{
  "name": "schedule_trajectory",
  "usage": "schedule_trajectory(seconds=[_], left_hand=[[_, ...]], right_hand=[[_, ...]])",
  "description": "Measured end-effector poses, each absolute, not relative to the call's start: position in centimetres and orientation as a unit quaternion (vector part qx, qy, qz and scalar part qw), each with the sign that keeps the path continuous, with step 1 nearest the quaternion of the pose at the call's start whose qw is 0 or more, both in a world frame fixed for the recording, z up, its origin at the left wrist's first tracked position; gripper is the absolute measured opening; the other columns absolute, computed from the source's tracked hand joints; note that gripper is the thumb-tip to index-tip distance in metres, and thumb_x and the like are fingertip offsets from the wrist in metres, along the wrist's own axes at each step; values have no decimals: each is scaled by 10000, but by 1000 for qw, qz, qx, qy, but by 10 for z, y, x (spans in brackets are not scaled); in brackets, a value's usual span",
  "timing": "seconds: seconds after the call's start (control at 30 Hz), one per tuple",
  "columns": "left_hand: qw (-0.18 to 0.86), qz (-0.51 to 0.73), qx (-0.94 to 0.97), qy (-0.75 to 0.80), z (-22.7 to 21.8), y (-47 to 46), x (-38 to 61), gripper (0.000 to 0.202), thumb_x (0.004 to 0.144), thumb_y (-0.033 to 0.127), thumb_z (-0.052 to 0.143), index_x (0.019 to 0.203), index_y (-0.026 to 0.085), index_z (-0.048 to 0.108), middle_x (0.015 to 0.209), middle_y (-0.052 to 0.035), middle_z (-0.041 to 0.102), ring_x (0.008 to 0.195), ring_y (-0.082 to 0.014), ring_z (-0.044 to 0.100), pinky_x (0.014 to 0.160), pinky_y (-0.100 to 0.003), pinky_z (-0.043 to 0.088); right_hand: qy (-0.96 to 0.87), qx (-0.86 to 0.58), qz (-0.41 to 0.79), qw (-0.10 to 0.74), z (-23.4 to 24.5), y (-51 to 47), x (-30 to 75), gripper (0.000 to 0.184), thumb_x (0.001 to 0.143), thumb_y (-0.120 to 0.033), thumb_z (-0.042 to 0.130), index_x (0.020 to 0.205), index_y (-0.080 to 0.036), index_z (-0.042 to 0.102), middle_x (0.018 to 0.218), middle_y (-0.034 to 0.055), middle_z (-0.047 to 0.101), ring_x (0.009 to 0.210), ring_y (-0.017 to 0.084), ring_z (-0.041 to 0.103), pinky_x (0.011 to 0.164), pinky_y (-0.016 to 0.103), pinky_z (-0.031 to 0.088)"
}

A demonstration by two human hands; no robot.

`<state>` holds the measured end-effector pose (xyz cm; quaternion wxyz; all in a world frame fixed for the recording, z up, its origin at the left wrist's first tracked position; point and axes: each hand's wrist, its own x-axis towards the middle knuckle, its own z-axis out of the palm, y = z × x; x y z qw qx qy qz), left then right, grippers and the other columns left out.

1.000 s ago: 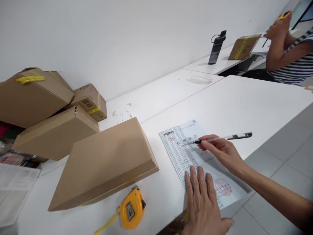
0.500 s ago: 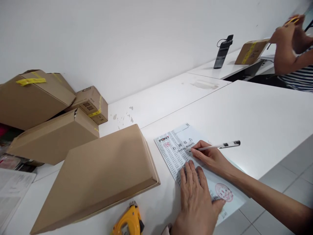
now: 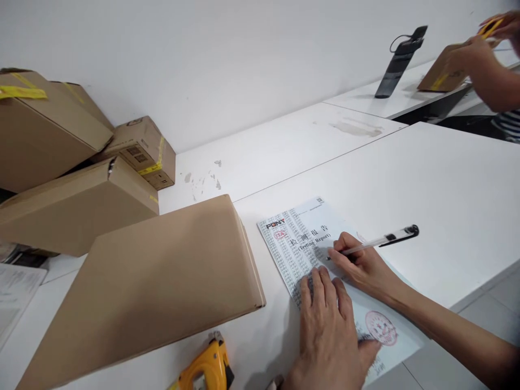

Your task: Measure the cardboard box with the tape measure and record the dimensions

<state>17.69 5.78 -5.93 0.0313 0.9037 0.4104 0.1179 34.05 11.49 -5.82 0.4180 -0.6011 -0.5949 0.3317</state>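
A printed sheet with a red stamp lies on the white table near its front edge. My left hand lies flat on the sheet's lower part, fingers stretched out. My right hand pinches a white pen with a black cap, its tip touching the sheet just below the printed heading. A large flat cardboard box lies tilted just left of the sheet.
A yellow tape measure sits at the front edge below the flat box. Several cardboard boxes are stacked at the left against the wall. At the far right another person's hands handle a small box beside a leaning black device.
The pen tip has moved down the sheet from the heading area towards my left hand. My left hand slid a little up the sheet. The other person's hands dropped onto their box.
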Motion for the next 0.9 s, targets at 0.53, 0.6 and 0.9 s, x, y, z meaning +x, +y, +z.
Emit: schedule_trajectory(seconds=[0.53, 0.6, 0.9], left_hand=[[43, 116, 898, 421, -58, 55, 177, 877, 878, 721, 563, 1403, 19, 563, 1499, -288, 513, 1442, -370, 446, 1177, -546, 422], [43, 115, 897, 424, -58, 55, 177, 884, 869, 722, 578, 1413, 25, 555, 1509, -284, 504, 1447, -367, 441, 1180, -542, 420], [30, 131, 900, 414, -54, 57, 176, 875, 838, 722, 622, 1370, 28, 600, 1473, -289, 539, 1393, -369, 513, 1121, -524, 493]], right_hand=[[-631, -595, 314, 386, -64, 112, 342, 299, 967, -429, 532, 742, -256, 439, 624, -35, 454, 538, 130, 365, 482, 284, 318], [-628, -597, 314, 388, -65, 112, 343, 297, 966, -427, 533, 743, -257, 434, 623, -40, 440, 538, 130, 354, 481, 284, 311], [-613, -600, 330, 395, -63, 113, 344, 303, 969, -427, 524, 734, -257, 438, 628, -42, 416, 538, 131, 340, 484, 287, 301]])
